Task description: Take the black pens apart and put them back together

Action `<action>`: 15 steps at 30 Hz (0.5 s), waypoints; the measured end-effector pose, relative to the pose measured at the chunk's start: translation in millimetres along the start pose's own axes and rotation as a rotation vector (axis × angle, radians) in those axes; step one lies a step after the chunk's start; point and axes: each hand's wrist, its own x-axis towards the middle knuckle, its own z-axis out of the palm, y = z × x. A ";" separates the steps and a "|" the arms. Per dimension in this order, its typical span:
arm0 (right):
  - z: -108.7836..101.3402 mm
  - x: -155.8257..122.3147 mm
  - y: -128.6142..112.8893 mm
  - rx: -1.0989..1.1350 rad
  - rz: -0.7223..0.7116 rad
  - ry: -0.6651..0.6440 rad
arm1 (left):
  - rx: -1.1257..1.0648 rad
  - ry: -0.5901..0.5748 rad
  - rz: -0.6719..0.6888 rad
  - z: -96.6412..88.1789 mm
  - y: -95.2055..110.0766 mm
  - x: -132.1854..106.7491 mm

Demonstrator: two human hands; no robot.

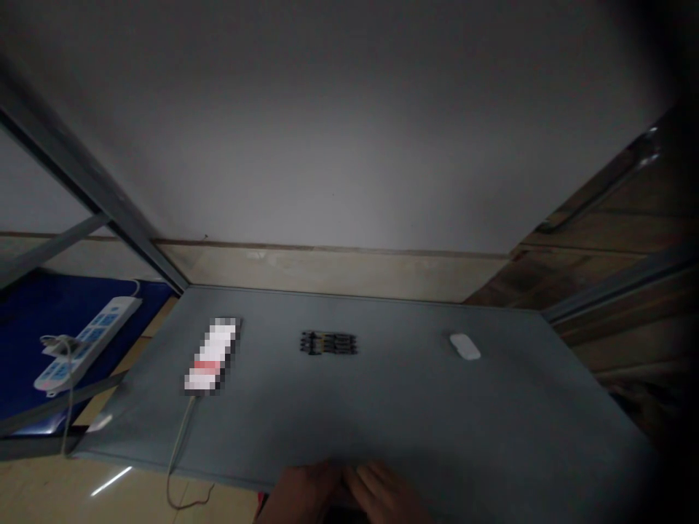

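Pens [328,343], or slim dark things that look a lot like pens, lie side by side in a tight bunch around the middle of the grey table [393,393], between a white rounded case [465,346] and a pixelated phone [212,354] with a cable [180,451] at its near end. The left hand [306,493] and right hand [379,493] are close together at the near edge, well apart from the bunch. Fingers look curled in, but it's too dark down there to tell if they're pinching anything.

Handling guess: light, stiff, probably smooth plastic, so kinda slippery and prone to rolling, though not fragile. There's a paler patch partway along that might be a band; can't tell. If they're loose, best bet is thumb and fingers across the whole bunch at mid-length, squeezing from both long sides, since an end grab could fan them out.
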 end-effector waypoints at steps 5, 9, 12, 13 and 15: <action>-12.1 20.7 12.5 -0.020 -0.037 0.090 | -0.205 0.042 -0.062 -33.4 9.9 5.4; -29.7 45.9 26.5 0.256 0.313 -0.053 | -0.126 0.145 -0.060 -44.0 4.1 14.2; -40.6 64.2 36.3 0.531 0.475 -0.140 | -0.033 0.190 -0.016 -55.4 -1.9 25.4; -42.5 69.4 39.4 0.593 0.495 -0.129 | -0.013 0.197 0.003 -60.0 -3.7 30.1; -43.5 78.4 45.6 0.675 0.524 -0.065 | 0.033 0.210 0.036 -68.4 -7.1 40.7</action>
